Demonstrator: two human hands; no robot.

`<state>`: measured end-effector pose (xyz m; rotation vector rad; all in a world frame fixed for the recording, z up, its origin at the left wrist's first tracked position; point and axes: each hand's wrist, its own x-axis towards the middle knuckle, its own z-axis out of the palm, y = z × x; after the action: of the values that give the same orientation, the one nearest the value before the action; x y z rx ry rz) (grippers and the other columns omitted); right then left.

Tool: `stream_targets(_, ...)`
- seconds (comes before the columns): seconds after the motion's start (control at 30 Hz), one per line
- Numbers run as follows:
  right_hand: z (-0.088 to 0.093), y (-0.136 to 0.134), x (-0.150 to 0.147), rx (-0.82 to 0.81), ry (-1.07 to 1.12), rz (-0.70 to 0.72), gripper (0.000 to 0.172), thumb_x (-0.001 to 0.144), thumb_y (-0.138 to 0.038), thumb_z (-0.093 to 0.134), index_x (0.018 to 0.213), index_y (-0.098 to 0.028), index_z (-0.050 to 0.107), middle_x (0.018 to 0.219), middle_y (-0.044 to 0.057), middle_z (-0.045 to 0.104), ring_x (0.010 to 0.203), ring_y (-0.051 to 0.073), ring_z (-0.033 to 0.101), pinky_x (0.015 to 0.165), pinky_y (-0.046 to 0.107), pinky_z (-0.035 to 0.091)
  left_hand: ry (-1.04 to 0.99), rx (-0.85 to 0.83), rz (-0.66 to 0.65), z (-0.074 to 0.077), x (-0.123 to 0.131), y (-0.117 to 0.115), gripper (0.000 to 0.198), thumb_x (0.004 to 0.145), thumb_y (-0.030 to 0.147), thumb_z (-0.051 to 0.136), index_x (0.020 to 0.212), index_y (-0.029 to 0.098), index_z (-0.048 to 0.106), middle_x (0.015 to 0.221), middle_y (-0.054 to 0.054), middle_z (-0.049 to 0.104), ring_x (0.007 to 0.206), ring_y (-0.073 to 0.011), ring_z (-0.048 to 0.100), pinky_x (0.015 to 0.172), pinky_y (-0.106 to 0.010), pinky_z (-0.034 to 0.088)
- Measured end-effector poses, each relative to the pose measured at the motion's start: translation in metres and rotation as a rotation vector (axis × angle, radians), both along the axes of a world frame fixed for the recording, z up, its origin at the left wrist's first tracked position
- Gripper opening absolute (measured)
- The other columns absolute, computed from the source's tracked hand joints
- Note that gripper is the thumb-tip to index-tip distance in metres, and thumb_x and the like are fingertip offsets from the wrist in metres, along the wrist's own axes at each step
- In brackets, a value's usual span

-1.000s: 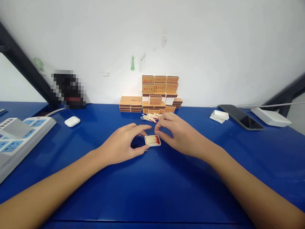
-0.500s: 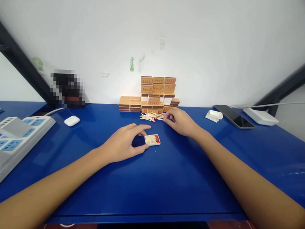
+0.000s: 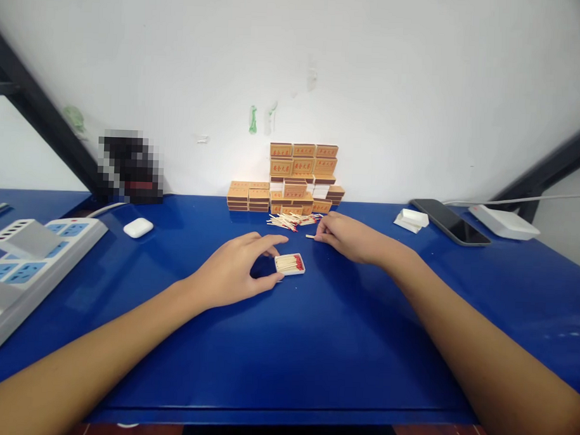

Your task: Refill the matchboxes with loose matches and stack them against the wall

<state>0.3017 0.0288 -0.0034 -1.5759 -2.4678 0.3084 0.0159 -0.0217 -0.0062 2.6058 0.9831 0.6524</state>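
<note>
A small white card match tray (image 3: 289,264), shallow and rectangular, lies flat on the smooth blue table (image 3: 314,345), packed with pale wooden sticks lying side by side, their red heads all at its right end. The left hand (image 3: 235,269) curves around the tray's left end, thumb on the near corner and forefinger arched over the far one, a loose hold that steadies it; whether the forefinger really touches is hard to make out. Beyond the tray and slightly to its right, the right hand (image 3: 351,237) rests low on the table with its fingertips pinched narrow on a single match (image 3: 310,236), which pokes out towards the left; it is too small to tell whether it is lifted. Just behind the tray is a loose heap of matches (image 3: 290,220), and farther back stands a stack of tan matchboxes (image 3: 301,170) against the wall. Far left of the tray, a grey power strip (image 3: 26,259) is cut off by the edge, with a glossy white earbud case (image 3: 138,227) nearer in. To the tray's far right lies a dark phone (image 3: 449,221).
</note>
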Motion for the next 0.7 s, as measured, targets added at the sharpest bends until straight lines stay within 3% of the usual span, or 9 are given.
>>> stream_targets(0.27, 0.015, -0.015, -0.008, -0.012, -0.051, -0.031, 0.018, 0.103, -0.021, 0.051, 0.092, -0.015, 0.064, 0.102, 0.015, 0.068, 0.093, 0.025, 0.061, 0.083, 0.035, 0.046, -0.012, 0.012, 0.012, 0.000, -0.001, 0.001, 0.059, 0.090, 0.032, 0.074, 0.146, 0.026, 0.054, 0.114, -0.002, 0.077, 0.107, -0.0242, 0.069, 0.096, -0.043, 0.056)
stream_targets(0.5, 0.024, -0.051, -0.027, 0.032, 0.093, 0.196, 0.016, 0.104, -0.019, 0.049, 0.095, -0.019, 0.062, 0.103, 0.010, 0.065, 0.093, 0.023, 0.059, 0.081, 0.032, 0.046, -0.006, 0.017, 0.012, -0.001, 0.000, 0.002, 0.059, 0.090, 0.031, 0.075, 0.145, 0.025, 0.054, 0.115, -0.003, 0.076, 0.108, -0.0236, 0.070, 0.097, -0.042, 0.057)
stream_targets(0.7, 0.013, -0.063, -0.047, 0.152, -0.006, 0.289, 0.014, 0.103, -0.010, 0.052, 0.096, -0.017, 0.062, 0.103, 0.010, 0.063, 0.095, 0.023, 0.060, 0.083, 0.034, 0.047, -0.014, 0.025, 0.006, -0.001, 0.002, 0.001, 0.058, 0.090, 0.032, 0.075, 0.144, 0.023, 0.055, 0.115, -0.005, 0.076, 0.108, -0.0248, 0.070, 0.098, -0.043, 0.057)
